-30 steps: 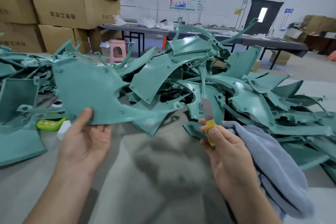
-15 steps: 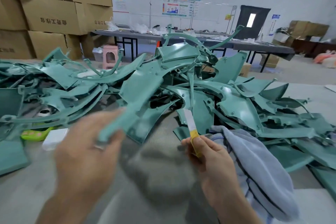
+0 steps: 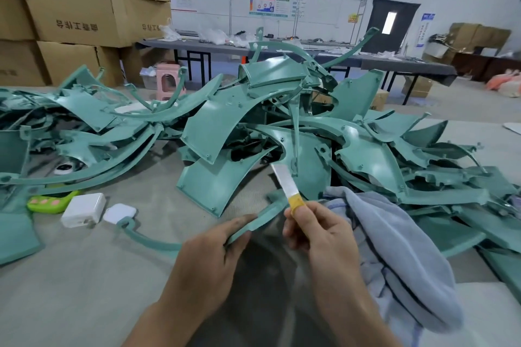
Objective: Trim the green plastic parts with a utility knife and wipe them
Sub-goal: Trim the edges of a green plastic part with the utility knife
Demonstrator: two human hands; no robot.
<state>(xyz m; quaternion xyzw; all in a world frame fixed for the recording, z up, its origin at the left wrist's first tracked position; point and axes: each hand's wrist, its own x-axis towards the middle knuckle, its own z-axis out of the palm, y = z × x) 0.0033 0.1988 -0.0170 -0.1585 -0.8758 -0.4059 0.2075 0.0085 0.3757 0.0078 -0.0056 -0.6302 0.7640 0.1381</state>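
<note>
My left hand (image 3: 210, 259) grips a thin curved green plastic strip (image 3: 158, 242) that arcs from a hooked end at the left up toward my right hand. My right hand (image 3: 318, 234) pinches a bare utility knife blade (image 3: 284, 183) by its yellow-taped end, the blade pointing up and left, just above the strip's right end. A grey-blue cloth (image 3: 394, 248) lies draped over my right forearm and the table edge. Behind both hands rises a big heap of green plastic parts (image 3: 253, 127).
The grey table surface (image 3: 70, 290) holds a white power adapter (image 3: 83, 210), a small white square block (image 3: 119, 213) and a lime-green object (image 3: 50, 201) at the left. Stacked cardboard boxes (image 3: 70, 20), a pink stool (image 3: 169, 79) and long dark tables (image 3: 310, 56) stand behind.
My left hand let go of the broad green panel, which lies back among the pile at the left, and now grips a thin curved strip. My right hand kept the blade and stayed near.
</note>
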